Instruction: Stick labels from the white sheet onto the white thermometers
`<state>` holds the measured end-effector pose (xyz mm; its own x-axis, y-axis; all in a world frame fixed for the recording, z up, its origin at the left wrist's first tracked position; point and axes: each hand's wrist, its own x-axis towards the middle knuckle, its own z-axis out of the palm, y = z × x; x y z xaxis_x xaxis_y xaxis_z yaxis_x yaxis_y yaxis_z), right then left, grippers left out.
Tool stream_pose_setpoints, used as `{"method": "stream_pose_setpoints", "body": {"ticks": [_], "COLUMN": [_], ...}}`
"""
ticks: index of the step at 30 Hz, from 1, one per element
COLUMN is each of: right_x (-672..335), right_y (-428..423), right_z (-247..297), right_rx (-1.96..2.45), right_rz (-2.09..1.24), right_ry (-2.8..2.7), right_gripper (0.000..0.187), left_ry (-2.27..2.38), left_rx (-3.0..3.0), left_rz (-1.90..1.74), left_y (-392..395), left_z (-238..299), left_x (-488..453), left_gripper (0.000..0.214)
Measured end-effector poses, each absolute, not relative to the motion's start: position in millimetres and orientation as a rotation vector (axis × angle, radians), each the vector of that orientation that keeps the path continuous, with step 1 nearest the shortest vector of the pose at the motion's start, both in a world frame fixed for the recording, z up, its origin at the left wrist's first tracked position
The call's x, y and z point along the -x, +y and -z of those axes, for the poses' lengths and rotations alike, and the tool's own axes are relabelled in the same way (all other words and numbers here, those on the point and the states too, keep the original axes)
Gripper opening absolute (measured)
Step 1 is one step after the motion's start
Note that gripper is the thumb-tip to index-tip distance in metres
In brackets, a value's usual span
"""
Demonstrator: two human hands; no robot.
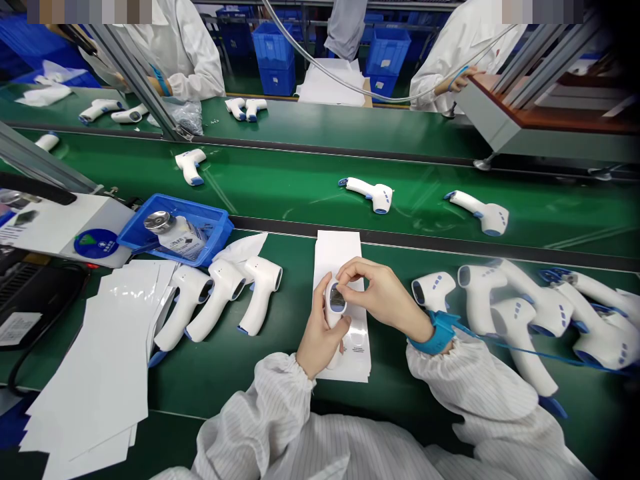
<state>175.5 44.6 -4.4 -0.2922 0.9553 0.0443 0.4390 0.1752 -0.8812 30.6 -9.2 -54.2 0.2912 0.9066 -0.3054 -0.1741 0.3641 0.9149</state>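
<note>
A white infrared thermometer [331, 319] is held upright by my left hand [319, 333], its dark oval screen turned up toward me. My right hand [374, 293], with a blue strap [437, 333] at the wrist, has thumb and index finger pinched at the screen's edge; whether a thin film is between them I cannot make out. Beneath both hands lies a stack of white printed sheets [337, 250]. To the left, several white thermometers [260, 293] rest in a row. More thermometers [523, 333] lie heaped to the right, some overlapping.
A blue tray [220, 223] holds a metal-topped bottle [183, 237]. White sheets [95, 367] are fanned out at left, near a white device [107, 213]. Thermometers [377, 197] lie on the green conveyor belt [280, 177]. Two co-workers [195, 60] sit across it.
</note>
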Motion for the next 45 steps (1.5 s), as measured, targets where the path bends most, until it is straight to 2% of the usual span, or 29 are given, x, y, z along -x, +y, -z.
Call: {"method": "stream_pose_setpoints", "body": {"ticks": [12,24,34,45], "right_x": [-175.5,-175.0,-173.9,-171.5], "right_y": [50.4,51.0,50.5,48.9], "right_z": [-2.6,-0.3,0.6,0.5], "right_rx": [1.342,1.325,1.329,1.368], "right_rz": [-1.074,-1.034,-1.033,-0.979], "right_ry": [-1.888,-1.931,-1.916,-1.919], "right_gripper": [0.012,0.012,0.011,0.008], "left_ry": [0.985,1.001,1.015,1.198], "left_rx": [-0.869,-0.792,-0.792,-0.778], "left_rz": [-0.851,-0.830,-0.834,-0.889], "left_y": [-9.6,-9.0,-9.6,6.3], "left_z": [50.7,50.3,49.8,36.8], "left_x": [-29.6,-28.3,-28.5,-37.4], "left_gripper": [0.078,0.062,0.061,0.034]}}
